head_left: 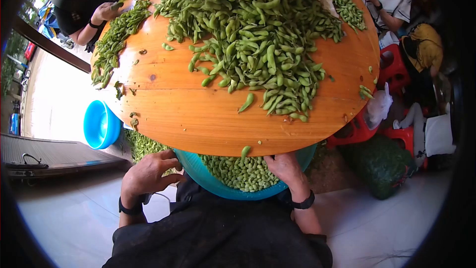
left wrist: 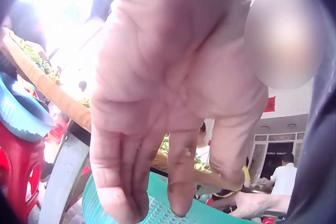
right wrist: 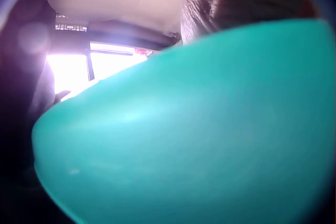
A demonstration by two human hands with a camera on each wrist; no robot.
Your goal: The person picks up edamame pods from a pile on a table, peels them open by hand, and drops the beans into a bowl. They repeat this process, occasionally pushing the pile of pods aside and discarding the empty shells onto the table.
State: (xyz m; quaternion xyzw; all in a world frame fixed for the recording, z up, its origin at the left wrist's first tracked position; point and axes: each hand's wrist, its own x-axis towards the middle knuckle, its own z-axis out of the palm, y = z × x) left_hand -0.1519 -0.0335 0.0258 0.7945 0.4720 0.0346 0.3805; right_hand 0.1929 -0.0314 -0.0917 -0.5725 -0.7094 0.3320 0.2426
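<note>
A teal plastic basin point(head_left: 190, 168) with many shelled green soybeans point(head_left: 241, 172) sits at the person's lap, partly under the table edge. My left hand point(head_left: 152, 171) hovers by its left rim; the left wrist view shows its bare palm point(left wrist: 173, 77) and loosely bent fingers, holding nothing. My right hand point(head_left: 286, 166) reaches over the basin's right side, its fingers hidden under the table edge. In the right wrist view the basin's outer wall point(right wrist: 184, 129) covers most of that hand. One soybean pod point(head_left: 246, 152) lies at the table's near edge.
A large heap of soybean pods point(head_left: 263, 34) covers the back of the round wooden table point(head_left: 163, 106). Two other people sit at the far left and right. A blue basin point(head_left: 101, 125) stands left, red stools point(head_left: 394, 67) and a dark green bag point(head_left: 379, 166) right.
</note>
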